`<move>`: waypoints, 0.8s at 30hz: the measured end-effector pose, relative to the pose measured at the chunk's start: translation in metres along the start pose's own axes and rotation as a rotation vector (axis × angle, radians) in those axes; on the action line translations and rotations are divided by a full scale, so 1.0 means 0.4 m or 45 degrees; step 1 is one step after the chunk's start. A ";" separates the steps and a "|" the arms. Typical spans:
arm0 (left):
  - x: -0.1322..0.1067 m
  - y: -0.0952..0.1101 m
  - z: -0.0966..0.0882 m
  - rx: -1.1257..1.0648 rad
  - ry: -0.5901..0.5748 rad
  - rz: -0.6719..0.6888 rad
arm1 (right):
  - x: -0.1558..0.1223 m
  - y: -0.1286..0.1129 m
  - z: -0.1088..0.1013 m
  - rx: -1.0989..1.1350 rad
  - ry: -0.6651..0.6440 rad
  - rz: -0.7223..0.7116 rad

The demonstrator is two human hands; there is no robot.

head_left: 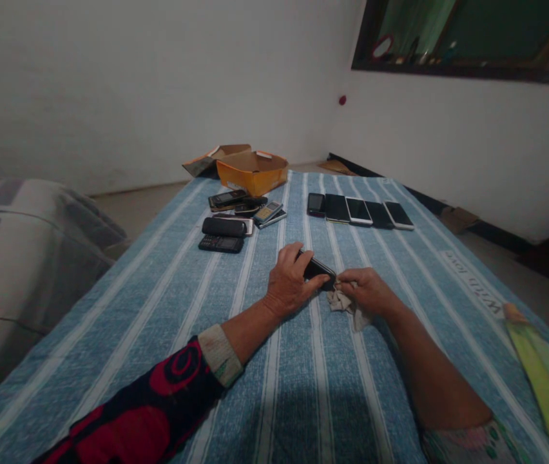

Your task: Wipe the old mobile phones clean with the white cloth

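My left hand [291, 280] is closed around a black mobile phone [317, 270], tilted just above the striped cloth. Pinched in my right hand [366, 290] is a pale, crumpled rag [345, 301], which touches the lower right end of the phone. Part of the phone is hidden behind my left fingers. Beyond my left hand lies a loose group of older phones, among them a black keypad phone [221, 243] and a grey keypad phone [268, 212]. Farther off to the right, several phones lie side by side in a row, including a white-edged phone [358, 211].
An open orange cardboard box [252, 175] stands at the far end of the blue striped tablecloth [284, 386], its flap or lid leaning left. A yellow-green object [542, 380] lies along the right edge. Left of the table is a cloth-covered piece of furniture [28, 258].
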State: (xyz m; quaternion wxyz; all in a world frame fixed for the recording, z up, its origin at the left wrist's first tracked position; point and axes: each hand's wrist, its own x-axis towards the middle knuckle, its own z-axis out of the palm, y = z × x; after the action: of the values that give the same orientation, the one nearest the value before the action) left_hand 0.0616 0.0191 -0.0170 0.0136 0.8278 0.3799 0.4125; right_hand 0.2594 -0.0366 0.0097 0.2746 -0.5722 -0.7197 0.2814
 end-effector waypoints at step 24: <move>0.006 -0.003 -0.003 0.030 -0.005 0.014 | -0.004 -0.034 0.005 0.386 0.171 0.134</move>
State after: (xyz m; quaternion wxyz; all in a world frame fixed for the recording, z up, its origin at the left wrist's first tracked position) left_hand 0.0610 0.0211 -0.0151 0.0023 0.8309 0.3802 0.4063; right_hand 0.2493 -0.0407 0.0180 0.3902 -0.5787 -0.6180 0.3618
